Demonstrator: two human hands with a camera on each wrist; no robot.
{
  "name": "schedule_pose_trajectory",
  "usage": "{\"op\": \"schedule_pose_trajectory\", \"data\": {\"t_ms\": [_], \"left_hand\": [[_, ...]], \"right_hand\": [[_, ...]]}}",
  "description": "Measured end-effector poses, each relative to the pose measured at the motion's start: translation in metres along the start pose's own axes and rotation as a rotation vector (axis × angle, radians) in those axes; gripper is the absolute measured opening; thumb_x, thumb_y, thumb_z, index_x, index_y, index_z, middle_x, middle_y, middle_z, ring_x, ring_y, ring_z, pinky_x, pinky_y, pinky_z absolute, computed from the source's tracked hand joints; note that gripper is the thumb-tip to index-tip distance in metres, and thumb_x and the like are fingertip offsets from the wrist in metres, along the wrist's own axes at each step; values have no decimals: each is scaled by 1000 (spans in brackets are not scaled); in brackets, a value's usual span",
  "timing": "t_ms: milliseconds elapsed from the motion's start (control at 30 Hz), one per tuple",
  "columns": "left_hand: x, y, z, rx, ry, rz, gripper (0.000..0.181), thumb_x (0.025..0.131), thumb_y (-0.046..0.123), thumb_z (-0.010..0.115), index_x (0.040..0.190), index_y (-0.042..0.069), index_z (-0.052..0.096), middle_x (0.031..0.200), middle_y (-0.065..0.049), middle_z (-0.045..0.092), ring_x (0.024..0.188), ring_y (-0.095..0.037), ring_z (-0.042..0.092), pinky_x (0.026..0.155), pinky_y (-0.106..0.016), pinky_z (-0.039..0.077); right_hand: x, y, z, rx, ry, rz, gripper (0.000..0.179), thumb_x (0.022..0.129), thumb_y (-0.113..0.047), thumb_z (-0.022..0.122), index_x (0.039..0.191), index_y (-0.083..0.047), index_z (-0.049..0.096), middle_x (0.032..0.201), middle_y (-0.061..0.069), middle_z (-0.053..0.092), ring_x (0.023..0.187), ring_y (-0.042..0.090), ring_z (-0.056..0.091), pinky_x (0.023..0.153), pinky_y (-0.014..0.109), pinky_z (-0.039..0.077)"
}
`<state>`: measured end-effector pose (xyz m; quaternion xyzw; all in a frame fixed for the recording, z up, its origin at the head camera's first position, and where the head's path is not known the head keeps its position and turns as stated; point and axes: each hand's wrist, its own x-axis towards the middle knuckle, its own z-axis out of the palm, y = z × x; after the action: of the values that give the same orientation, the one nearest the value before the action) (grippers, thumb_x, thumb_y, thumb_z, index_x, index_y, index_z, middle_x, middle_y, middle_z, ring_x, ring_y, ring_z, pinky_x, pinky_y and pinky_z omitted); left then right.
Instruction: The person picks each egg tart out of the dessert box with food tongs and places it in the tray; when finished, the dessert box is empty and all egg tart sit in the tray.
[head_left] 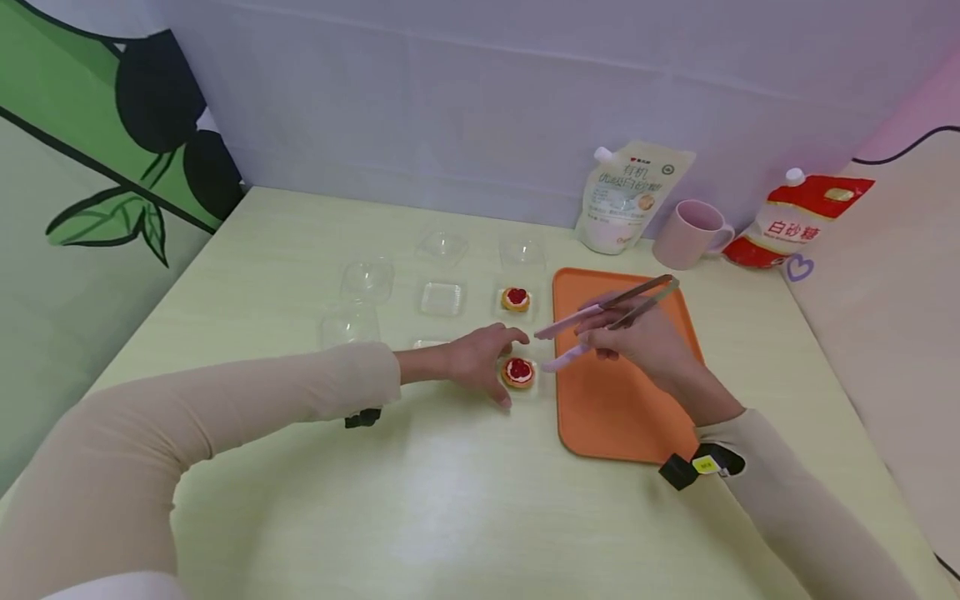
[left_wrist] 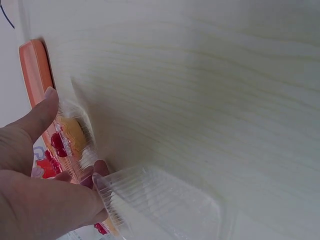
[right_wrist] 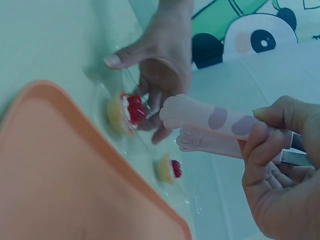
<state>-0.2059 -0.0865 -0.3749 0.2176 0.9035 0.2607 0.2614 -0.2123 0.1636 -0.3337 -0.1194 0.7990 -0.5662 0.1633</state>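
Note:
My left hand [head_left: 474, 358] reaches round the nearer fruit tart [head_left: 518, 372], thumb and fingers spread on either side of it. This tart, topped with red fruit and white cream, sits in a clear plastic box base [left_wrist: 90, 156]. Behind it a second tart [head_left: 516, 299] stands in a similar base. In my right hand [head_left: 648, 342] is a pair of metal tongs with pale pink, paw-shaped tips [right_wrist: 187, 115]. The tips stand apart beside the nearer tart, above the left edge of an orange tray [head_left: 622, 417], with nothing between them.
Left of the tarts are bases without tarts, one a ribbed plastic base [head_left: 442, 297], and clear domed lids such as this lid [head_left: 367, 279]. A white pouch [head_left: 630, 196], a pink mug [head_left: 692, 235] and a red pouch [head_left: 795, 221] stand behind the tray, near the wall.

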Motion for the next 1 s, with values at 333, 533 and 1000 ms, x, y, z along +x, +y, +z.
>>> {"op": "schedule_pose_trajectory", "data": {"t_ms": [333, 533, 1000], "left_hand": [[-1, 0, -1, 13, 15, 24, 86, 71, 21, 92, 139, 3, 43, 121, -13, 54, 110, -24, 52, 102, -37, 45], [-1, 0, -3, 19, 0, 25, 84, 71, 23, 91, 138, 5, 44, 119, -13, 54, 108, -23, 51, 100, -36, 46], [-1, 2, -4, 21, 1, 25, 82, 70, 22, 92, 136, 5, 46, 116, -11, 55, 106, -22, 51, 97, -35, 47]], "right_hand": [[6, 7, 25, -84, -50, 29, 41, 85, -2, 73, 123, 5, 62, 99, 17, 75, 71, 14, 68, 66, 29, 58], [9, 10, 35, -162, -59, -14, 37, 84, -4, 74, 119, 1, 66, 100, 17, 75, 74, 14, 67, 68, 29, 60], [15, 5, 46, -285, -108, -101, 33, 82, -6, 78, 113, 1, 67, 92, 13, 77, 76, 16, 69, 66, 29, 59]]}}
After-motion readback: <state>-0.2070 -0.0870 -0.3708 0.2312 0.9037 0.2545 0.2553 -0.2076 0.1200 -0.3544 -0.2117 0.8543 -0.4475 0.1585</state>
